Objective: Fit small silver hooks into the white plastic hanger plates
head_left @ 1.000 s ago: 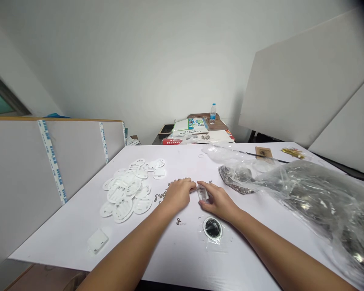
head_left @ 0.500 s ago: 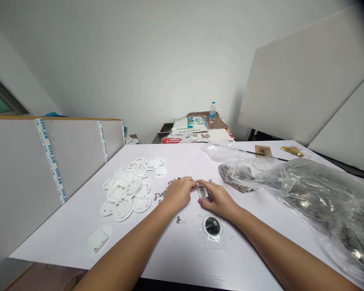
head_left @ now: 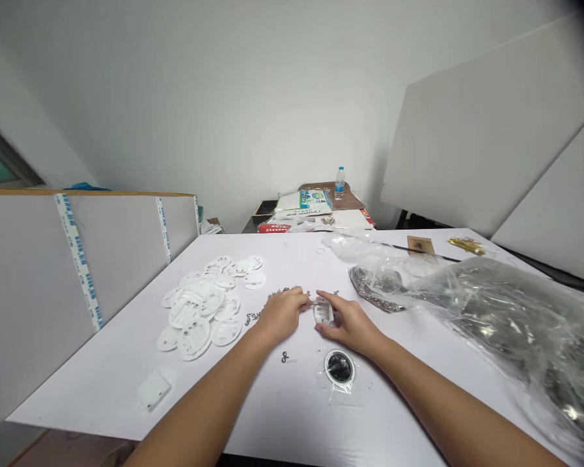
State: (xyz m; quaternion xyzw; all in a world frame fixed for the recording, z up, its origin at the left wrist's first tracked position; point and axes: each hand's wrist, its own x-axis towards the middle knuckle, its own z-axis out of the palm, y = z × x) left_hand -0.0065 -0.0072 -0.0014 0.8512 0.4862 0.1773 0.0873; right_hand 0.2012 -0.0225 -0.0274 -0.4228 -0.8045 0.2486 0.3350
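In the middle of the table, my right hand [head_left: 354, 326] grips a small white round plastic piece [head_left: 324, 312] with slots, thumb on its near edge and fingers on its far edge. My left hand [head_left: 285, 314] is closed in a pinch at the left rim of that piece; whatever lies between its fingertips is too small to make out. Partly behind the left hand spreads a pile of small metal parts [head_left: 254, 317]. One loose metal part [head_left: 285, 357] lies nearer me. A white-rimmed black disc [head_left: 339, 368] rests on clear film below the right hand.
Many white round pieces [head_left: 194, 310] are heaped at left, with a white square box [head_left: 153, 390] nearer me. Clear plastic bags [head_left: 496, 311] with metal parts cover the right side. A brown card [head_left: 421, 246] and gold packets [head_left: 466, 246] lie behind; a bottle [head_left: 339, 184] stands farther back.
The white round piece has turned so its slotted face shows more to me. My left hand has shifted slightly left and its fingertips sit lower along the rim.
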